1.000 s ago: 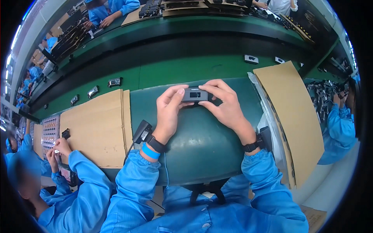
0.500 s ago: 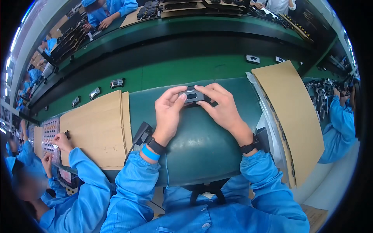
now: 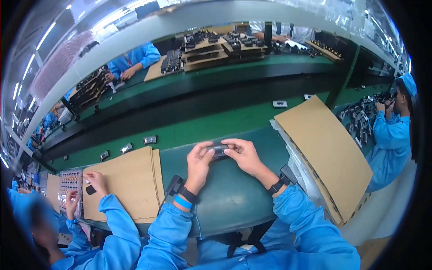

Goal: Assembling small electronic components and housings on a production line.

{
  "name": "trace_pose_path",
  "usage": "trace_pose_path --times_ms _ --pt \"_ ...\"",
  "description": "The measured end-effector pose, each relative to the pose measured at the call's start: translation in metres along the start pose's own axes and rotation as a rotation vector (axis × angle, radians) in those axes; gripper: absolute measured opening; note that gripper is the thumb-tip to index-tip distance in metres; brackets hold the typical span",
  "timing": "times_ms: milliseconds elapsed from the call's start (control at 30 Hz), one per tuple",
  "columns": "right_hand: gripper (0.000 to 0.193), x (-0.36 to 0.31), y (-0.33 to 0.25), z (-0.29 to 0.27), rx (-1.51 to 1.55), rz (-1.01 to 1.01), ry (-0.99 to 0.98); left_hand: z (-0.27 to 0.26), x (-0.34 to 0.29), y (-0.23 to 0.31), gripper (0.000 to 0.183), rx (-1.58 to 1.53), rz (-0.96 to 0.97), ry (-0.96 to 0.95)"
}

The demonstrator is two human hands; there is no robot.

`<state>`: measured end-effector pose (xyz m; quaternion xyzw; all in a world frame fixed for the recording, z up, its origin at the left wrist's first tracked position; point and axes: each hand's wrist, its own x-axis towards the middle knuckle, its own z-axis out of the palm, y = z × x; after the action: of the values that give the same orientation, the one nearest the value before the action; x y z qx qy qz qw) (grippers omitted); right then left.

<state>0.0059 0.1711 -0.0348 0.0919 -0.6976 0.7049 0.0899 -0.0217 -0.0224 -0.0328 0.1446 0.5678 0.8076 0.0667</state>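
Nearest the lower edge, two blue sleeves run up to the person's own hands over a dark green mat [image 3: 234, 198] on the tabletop. The left hand [image 3: 198, 163] and the right hand [image 3: 243, 155] meet above the mat's far part, and between them sits a small dark rectangular part [image 3: 220, 149] with a paler face. The fingers of both hands are closed on it: left thumb and forefinger pinch its left end, right fingertips press its right end and top. It is held just above the mat, not resting on it, as far as the view shows.

As a judgement, the part is mid-handling: it is in hand and being worked or checked, and has not been set down; whether anything on it is already fitted is too small to tell.

Beside the mat, a cardboard sheet [image 3: 130, 180] lies to the left, where a co-worker's hand [image 3: 95, 181] works near a perforated tray [image 3: 69, 185], and a larger cardboard sheet [image 3: 326, 148] lies tilted to the right. Beyond, similar small parts [image 3: 150, 140] sit spaced along the green conveyor belt [image 3: 202, 126]. Farther off, stacks of dark parts on cardboard [image 3: 216, 47] stand on the opposite bench.
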Motion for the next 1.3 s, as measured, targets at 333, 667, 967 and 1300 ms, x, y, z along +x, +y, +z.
trace_pose_path --times_ms 333,667,967,1300 --pt "0.036 0.145 0.057 -0.051 -0.567 -0.006 0.356 -0.011 0.007 -0.001 0.043 0.017 -0.141 0.14" --pt "0.025 0.052 0.034 -0.036 -0.742 -0.401 0.392 0.0 -0.003 -0.023 0.014 0.033 -0.07 0.107" --pt "0.022 -0.008 0.007 -0.018 -0.737 -0.289 0.312 -0.022 0.026 -0.012 0.015 0.146 0.016 0.125" --pt "0.019 -0.076 -0.023 0.005 -0.51 -0.194 0.339 -0.02 0.001 -0.021 0.017 0.243 -0.045 0.142"
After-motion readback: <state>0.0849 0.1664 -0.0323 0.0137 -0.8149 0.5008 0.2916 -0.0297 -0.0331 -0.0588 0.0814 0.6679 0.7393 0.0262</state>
